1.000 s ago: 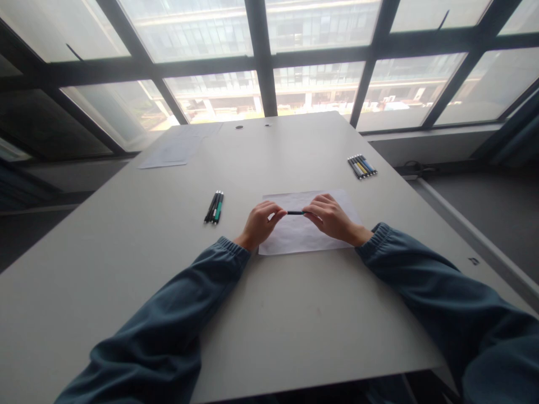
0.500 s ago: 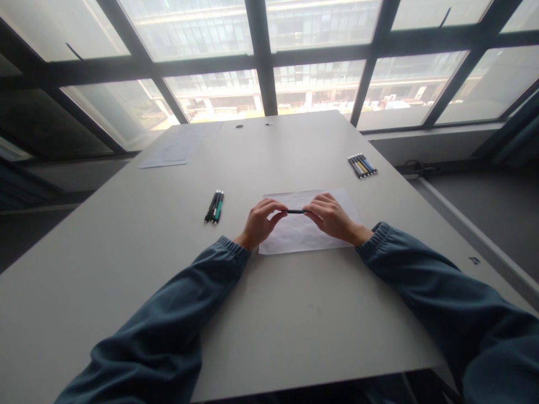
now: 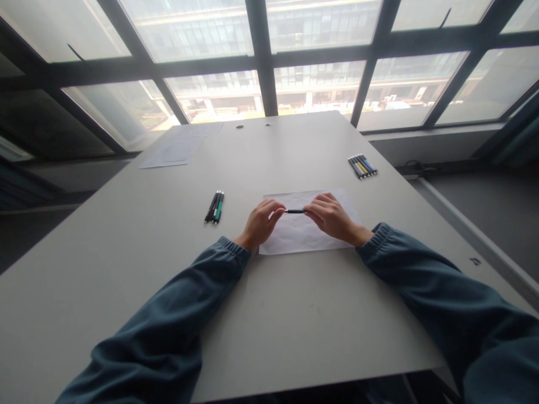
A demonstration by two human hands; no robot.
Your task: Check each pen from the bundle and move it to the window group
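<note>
A dark pen (image 3: 295, 211) is held level between my two hands, above a white sheet of paper (image 3: 301, 233). My left hand (image 3: 261, 222) pinches its left end, where a small light tip shows at the fingertips. The pen's right end is in the closed fingers of my right hand (image 3: 330, 216). To the left of the paper, several dark pens (image 3: 214, 207) lie side by side, one with a green barrel. Several more pens with white, yellow and blue parts (image 3: 362, 166) form a row at the back right.
Thin papers (image 3: 170, 148) lie at the far left of the white table (image 3: 126, 247). Two small round fittings (image 3: 240, 127) are near its far edge, and a small dark mark (image 3: 475, 261) is at the right. Windows stand behind the table.
The fingers of my left hand have shifted slightly left on the pen, so its light tip now shows. My right hand has hardly moved.
</note>
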